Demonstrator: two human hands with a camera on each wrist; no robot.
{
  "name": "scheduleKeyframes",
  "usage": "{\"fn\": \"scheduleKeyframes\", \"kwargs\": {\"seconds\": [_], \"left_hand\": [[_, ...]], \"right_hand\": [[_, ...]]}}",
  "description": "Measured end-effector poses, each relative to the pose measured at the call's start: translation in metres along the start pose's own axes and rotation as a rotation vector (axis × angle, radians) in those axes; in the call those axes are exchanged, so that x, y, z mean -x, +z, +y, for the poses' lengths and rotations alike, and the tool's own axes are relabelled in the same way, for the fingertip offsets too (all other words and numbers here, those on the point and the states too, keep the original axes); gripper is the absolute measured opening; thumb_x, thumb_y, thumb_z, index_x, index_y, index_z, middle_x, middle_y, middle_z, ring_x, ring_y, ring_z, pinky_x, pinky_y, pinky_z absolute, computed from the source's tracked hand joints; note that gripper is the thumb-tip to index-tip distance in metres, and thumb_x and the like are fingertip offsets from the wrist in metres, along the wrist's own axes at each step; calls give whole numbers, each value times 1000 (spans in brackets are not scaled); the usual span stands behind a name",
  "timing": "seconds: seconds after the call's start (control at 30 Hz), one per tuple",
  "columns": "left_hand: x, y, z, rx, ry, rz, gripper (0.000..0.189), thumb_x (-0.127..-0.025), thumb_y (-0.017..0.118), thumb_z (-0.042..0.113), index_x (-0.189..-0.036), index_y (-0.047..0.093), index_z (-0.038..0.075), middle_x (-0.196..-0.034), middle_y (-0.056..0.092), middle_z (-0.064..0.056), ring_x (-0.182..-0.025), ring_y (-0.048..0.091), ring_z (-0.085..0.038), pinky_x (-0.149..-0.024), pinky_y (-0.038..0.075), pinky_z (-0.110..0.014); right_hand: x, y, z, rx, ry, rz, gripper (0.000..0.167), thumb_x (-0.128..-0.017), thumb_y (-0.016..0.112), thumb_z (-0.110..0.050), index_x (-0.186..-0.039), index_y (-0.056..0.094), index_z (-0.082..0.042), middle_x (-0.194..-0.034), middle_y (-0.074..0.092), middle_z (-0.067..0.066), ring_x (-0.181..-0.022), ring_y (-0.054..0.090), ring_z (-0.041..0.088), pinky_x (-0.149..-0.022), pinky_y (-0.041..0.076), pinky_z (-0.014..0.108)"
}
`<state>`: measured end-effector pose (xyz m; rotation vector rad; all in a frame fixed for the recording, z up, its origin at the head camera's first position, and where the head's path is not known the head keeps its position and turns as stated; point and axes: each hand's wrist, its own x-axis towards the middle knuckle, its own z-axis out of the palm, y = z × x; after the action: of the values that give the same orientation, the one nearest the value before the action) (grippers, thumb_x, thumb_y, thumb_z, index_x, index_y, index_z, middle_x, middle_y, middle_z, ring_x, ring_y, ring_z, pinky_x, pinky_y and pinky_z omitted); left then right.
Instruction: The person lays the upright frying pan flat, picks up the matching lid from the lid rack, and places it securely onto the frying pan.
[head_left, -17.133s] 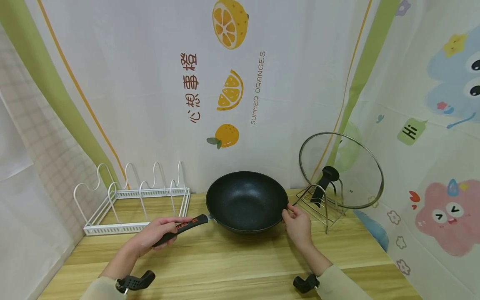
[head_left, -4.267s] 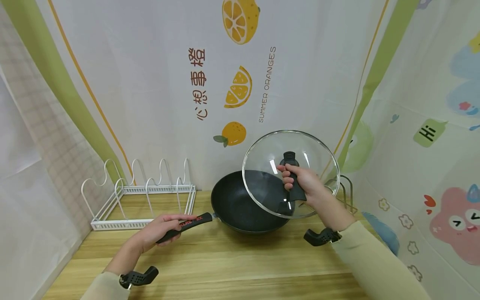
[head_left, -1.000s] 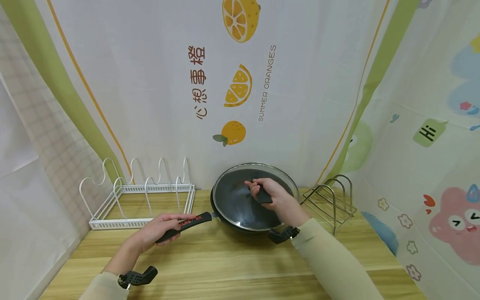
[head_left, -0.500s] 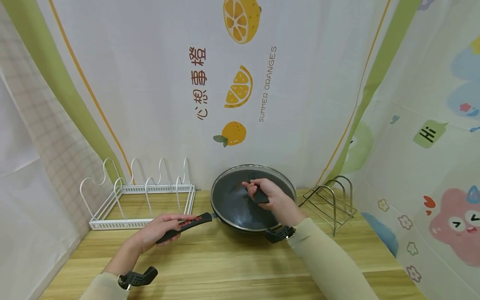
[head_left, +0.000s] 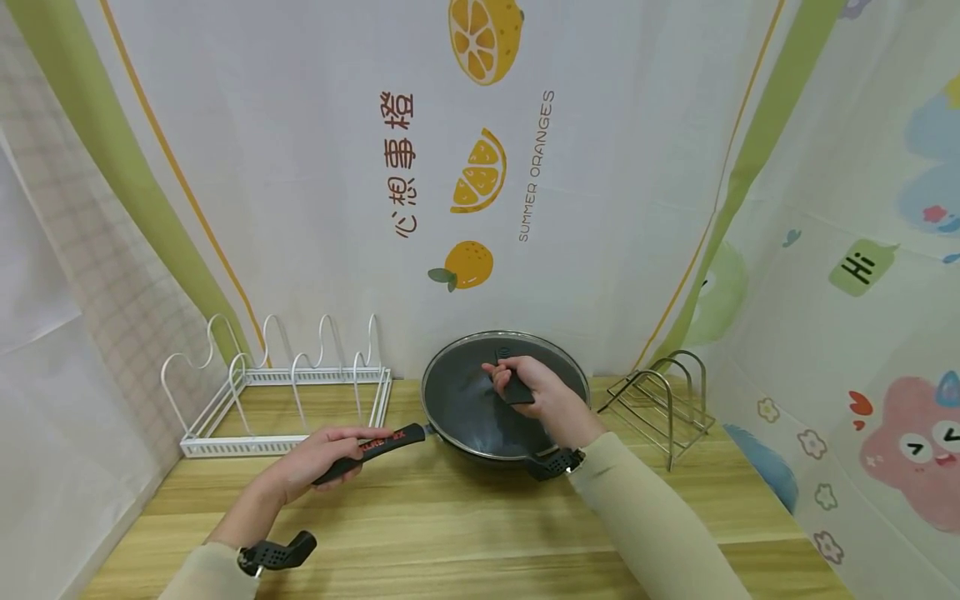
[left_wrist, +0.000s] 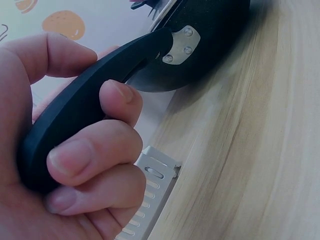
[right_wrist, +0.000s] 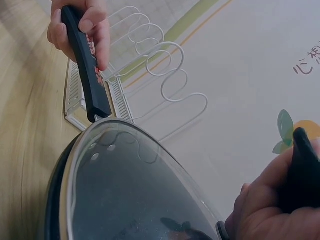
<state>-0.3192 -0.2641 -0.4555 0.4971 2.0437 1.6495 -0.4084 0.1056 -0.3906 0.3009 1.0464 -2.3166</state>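
A black wok (left_wrist: 215, 40) stands on the wooden table with its long handle (head_left: 397, 439) pointing left. The left hand (head_left: 318, 462) grips that handle, fingers wrapped round it in the left wrist view. Over the wok lies a glass lid (head_left: 461, 400) with a metal rim, covering its mouth. The right hand (head_left: 538, 387) holds the lid's black upright grip (head_left: 519, 392), partly hidden by the fingers. In the right wrist view the lid's rim (right_wrist: 75, 165) follows the wok's edge closely on the handle side.
To the left of the wok stands a white wire rack (head_left: 240, 448) with several curved dividers. A small metal wire stand (head_left: 670, 417) is at the right. A printed cloth (head_left: 585, 250) hangs behind the table (head_left: 450, 533).
The right hand left the wok's rim, took the lid from the wire stand and brought it over the wok. Lately lid and hand shifted slightly left. The left hand kept its hold.
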Motion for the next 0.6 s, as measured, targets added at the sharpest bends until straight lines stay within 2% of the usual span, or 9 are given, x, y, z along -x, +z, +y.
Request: {"fn": "scheduleKeyframes", "kwargs": {"seconds": [0.17,0.27,0.43,0.6], "left_hand": [[-1,0,1,-9,-2,-7,55,-105,51,11,-160,56,4,-74,59,1,-53,43,-5,-48,36,-18],[-1,0,1,-9,-3,-9,55,-105,51,11,-160,56,5,-75,59,1,-53,43,-5,-48,37,-18],[0,0,1,4,-1,-15,55,-106,50,11,-160,55,4,-77,60,0,-54,44,-4,-48,37,-17],[0,-1,1,10,1,-19,55,-106,50,11,-160,56,5,-77,60,0,-54,44,-4,-49,37,-18]], "right_hand": [[0,-2,0,-22,13,-11,49,-119,36,-19,-163,36,3,-93,51,2,-56,45,1,-51,44,11],[0,-4,0,-27,17,-10,49,-119,36,-20,-163,36,3,-98,51,3,-57,45,1,-51,44,11],[0,-7,0,-28,18,-12,44,-119,36,-20,-156,39,4,-95,49,2,-56,45,1,-51,44,11],[-1,-8,1,-40,21,-16,43,-119,35,-19,-155,38,5,-92,46,0,-56,44,1,-50,44,11]]}}
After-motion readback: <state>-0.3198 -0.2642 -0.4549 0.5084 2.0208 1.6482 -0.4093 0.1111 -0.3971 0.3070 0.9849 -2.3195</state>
